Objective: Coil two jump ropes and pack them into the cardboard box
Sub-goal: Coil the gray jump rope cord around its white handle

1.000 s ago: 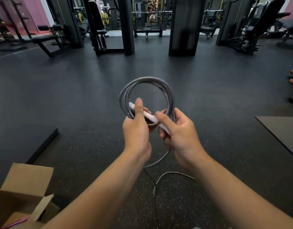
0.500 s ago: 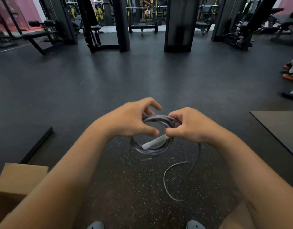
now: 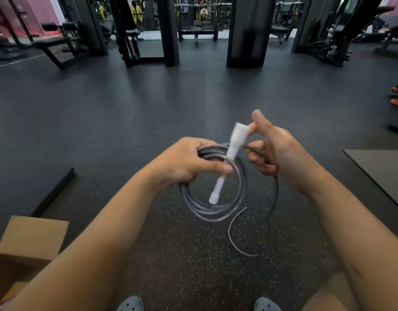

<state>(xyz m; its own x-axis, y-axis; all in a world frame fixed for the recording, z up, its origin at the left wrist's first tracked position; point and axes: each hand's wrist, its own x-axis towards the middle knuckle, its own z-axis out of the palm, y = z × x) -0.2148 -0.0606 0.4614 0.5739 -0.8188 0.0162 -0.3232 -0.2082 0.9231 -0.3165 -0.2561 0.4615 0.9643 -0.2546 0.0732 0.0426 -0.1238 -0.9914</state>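
I see my left hand [image 3: 189, 163] curled around the near-left side of a coiled grey translucent jump rope [image 3: 212, 194], the thumb pressed across the strands and against the slim shaft of a white plastic rope handle [image 3: 229, 158]. The coil hangs as a round bundle of several loops below and to the right of that hand, held up in the air above the dark speckled rubber gym floor [image 3: 193, 261]. The white handle lies slantwise across the coil, its thick end up and far, its narrow end down and near, over the open middle of the loops.

My right hand [image 3: 274, 151] sits just right of the handle's thick end, thumb raised, fingers curled around a dark strand of the rope that runs from the coil into the fist. From below that fist, loose rope hangs down and curves left in a slack tail [image 3: 236, 234] over the floor. The picture is blurred around this hand, so I cannot tell how firmly the strand is gripped.

A brown open cardboard box [image 3: 29, 241] stands at the near left, well apart from the coil, partly hidden by my left forearm. Two grey perforated clogs [image 3: 131, 304] show at the near edge. Black gym machines [image 3: 148, 30] stand far across the room.
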